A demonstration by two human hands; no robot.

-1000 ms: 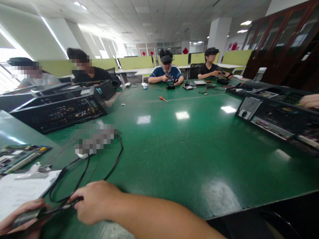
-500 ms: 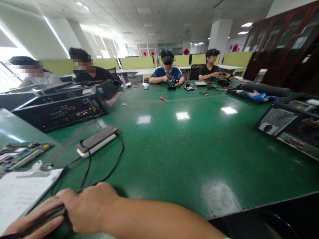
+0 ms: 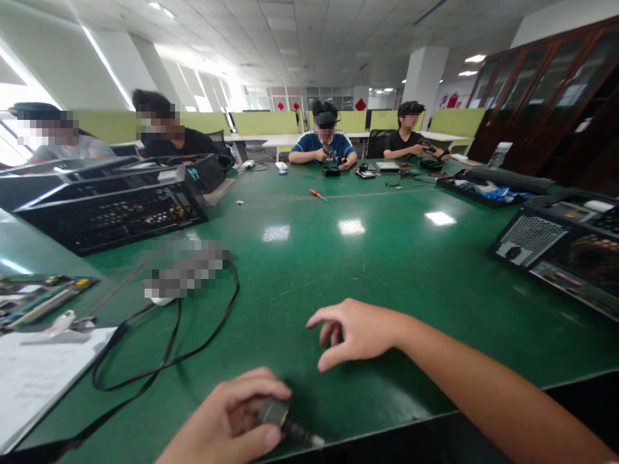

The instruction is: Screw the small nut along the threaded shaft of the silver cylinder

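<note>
"What is the left hand [image 3: 242,415] doing down there?"

"Gripping a dark piece [image 3: 275,411]. The fingers wrap over its top, the thumb presses from below, and there's barely any slack in that grip."

"What sort of piece?"

"Hard to say, it's rather smeared from here. A blocky body, then a narrower black part that slants down to the right and ends in a pale tip."

"And where is it exactly?"

"Right by the near edge of the green table [image 3: 387,258]. I can't tell whether the tip touches the surface."

"The right hand [image 3: 358,335], then?"

"A little farther in, over the tabletop. Thumb and forefinger stand well apart, the other fingers curl loosely, and nothing sits between them. It's near the piece but clear of it."

"That black cord [image 3: 222,316] is close too."

"Yes, it loops on the table to the left, beside a white-edged thing [image 3: 188,270] whose top is blurred out. The clipboard [image 3: 53,367] with its papers lies past the loop, a circuit board [image 3: 39,299] just behind it."

"Both computer cases [image 3: 116,216] look opened up."

"One at the left, the other at the right, insides bared. And an orange screwdriver [image 3: 316,193] lies out toward the middle, well away from both hands."

"Who's across from us?"

"Four people, seated. The one in the blue shirt [image 3: 304,151] has both hands over a small black box [image 3: 331,171]."
</note>
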